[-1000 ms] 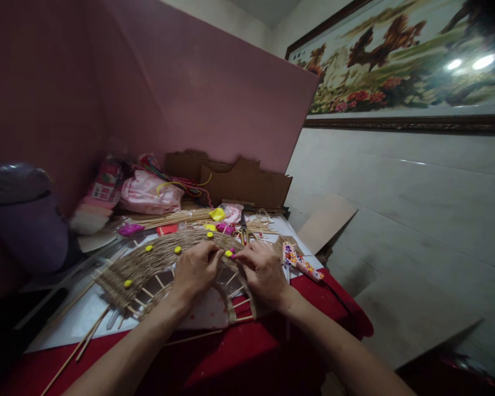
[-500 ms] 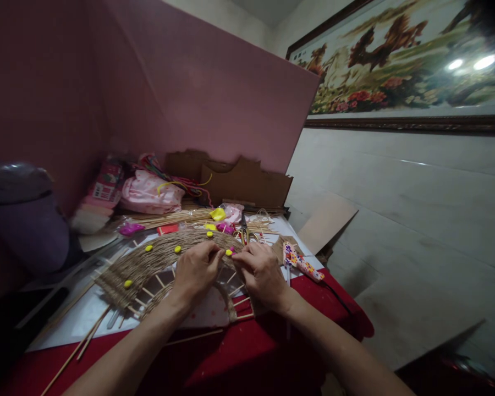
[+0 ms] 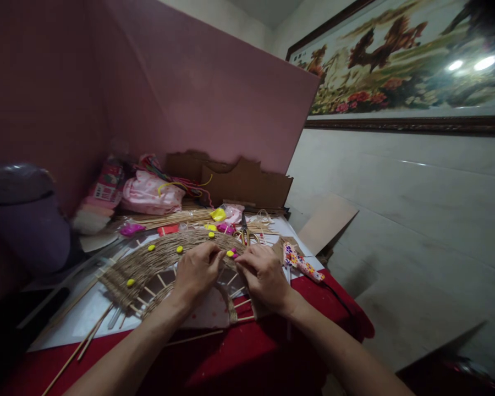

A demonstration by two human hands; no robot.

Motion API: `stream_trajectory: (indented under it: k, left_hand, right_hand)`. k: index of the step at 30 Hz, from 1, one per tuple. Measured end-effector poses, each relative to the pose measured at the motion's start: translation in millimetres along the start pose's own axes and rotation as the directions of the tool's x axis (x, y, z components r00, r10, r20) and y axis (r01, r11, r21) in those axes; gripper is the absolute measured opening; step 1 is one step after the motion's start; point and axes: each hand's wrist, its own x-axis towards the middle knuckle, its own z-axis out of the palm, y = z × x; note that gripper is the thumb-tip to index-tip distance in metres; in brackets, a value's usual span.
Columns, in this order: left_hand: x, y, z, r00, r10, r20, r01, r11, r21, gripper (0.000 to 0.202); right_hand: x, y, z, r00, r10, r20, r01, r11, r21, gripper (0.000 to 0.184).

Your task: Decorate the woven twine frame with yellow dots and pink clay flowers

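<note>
A curved fan-shaped panel woven of brown twine point(image 3: 148, 263) over thin wooden sticks lies in front of me. Several yellow clay dots point(image 3: 180, 249) sit along its band. Over the panel's middle, my left hand point(image 3: 198, 268) is closed, thumb and forefinger pressed together beside the rightmost yellow dot point(image 3: 230, 253). Small magenta clay bits point(image 3: 234, 251) adjoin that dot on its right. The fingertips of my right hand point(image 3: 265, 275) are pinched together right at these bits; what lies between the fingers of either hand is too small to make out.
Scissors point(image 3: 245, 230) and a flower-patterned glue gun point(image 3: 301, 261) lie beyond my right hand. Bagged yellow clay point(image 3: 218, 214), magenta clay point(image 3: 131, 229) and bundled sticks point(image 3: 169, 219) lie behind the panel. A lilac bin point(image 3: 25, 225) stands left. Red cloth point(image 3: 247, 357) covers the near edge.
The woven panel has shifted slightly to the right. More magenta shows beside the rightmost yellow dot, and my right fingertips have drawn back a little from it.
</note>
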Motion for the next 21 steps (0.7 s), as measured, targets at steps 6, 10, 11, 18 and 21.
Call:
stream_trajectory:
  k: [6,10,11,18,21]
  left_hand:
    - [0,-1,1.1,1.000,0.010,0.003,-0.010,1.000,0.005,0.019]
    - [0,0,0.8,1.000,0.013,0.003,-0.013,1.000,-0.007,0.018]
    - [0,1,0.6,1.000,0.016,0.001,-0.016,1.000,-0.009,0.018]
    - [0,0,0.9,1.000,0.016,-0.005,-0.016,1.000,-0.009,0.018]
    - [0,0,1.3,1.000,0.016,-0.002,-0.016,1.000,-0.010,0.018]
  right_hand:
    - [-9,-1,0,0.999,-0.047,-0.021,0.043,0.985,-0.165,0.025]
    - [-8,-2,4,0.998,-0.051,0.041,0.059,0.971,-0.232,0.027]
    - [-8,-2,4,0.998,-0.045,0.048,0.055,0.970,-0.237,0.026]
    - [-10,0,1,1.000,-0.019,0.004,0.020,0.984,-0.176,0.026]
    - [-12,-1,-1,1.000,-0.018,-0.004,0.017,0.986,-0.165,0.026]
